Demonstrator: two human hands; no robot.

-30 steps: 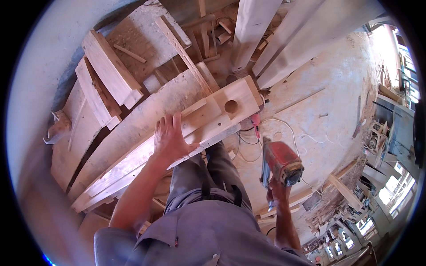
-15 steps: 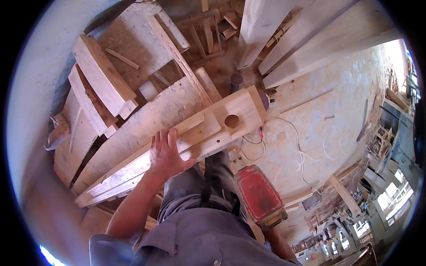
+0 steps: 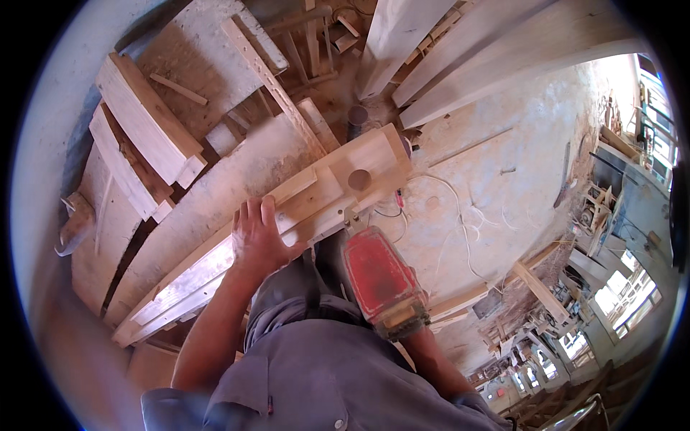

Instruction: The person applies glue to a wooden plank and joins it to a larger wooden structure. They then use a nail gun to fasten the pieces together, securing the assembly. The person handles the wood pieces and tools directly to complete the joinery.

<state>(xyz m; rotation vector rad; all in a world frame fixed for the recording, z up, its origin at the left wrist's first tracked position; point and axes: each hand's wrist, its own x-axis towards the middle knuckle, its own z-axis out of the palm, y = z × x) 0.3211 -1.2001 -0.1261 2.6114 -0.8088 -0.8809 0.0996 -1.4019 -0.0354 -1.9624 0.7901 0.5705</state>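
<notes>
A long pale wooden beam (image 3: 327, 188) slants across my lap, with stepped edges, a large round hole near its far right end and a smaller hole on its near side. My left hand (image 3: 256, 233) grips it near the middle, fingers spread over the top and thumb along the near edge. In my right hand (image 3: 422, 296), mostly hidden behind it, is a worn red power tool (image 3: 379, 276); its exact kind is unclear. The tool's metal tip meets the beam's near side beside the small hole, though contact is hard to judge.
Under the beam lies a rough, dusty slab (image 3: 208, 190). Cut timber pieces (image 3: 147, 118) rest at the left, and tall boards (image 3: 496, 54) stand at the far right. A white cord (image 3: 460, 215) loops over the dusty floor (image 3: 525, 208). Wood scraps and machinery line the right side.
The red tool has come up and left from beside my right leg to the beam's near edge. My left hand stays at the same spot on the beam. The whole view has shifted slightly.
</notes>
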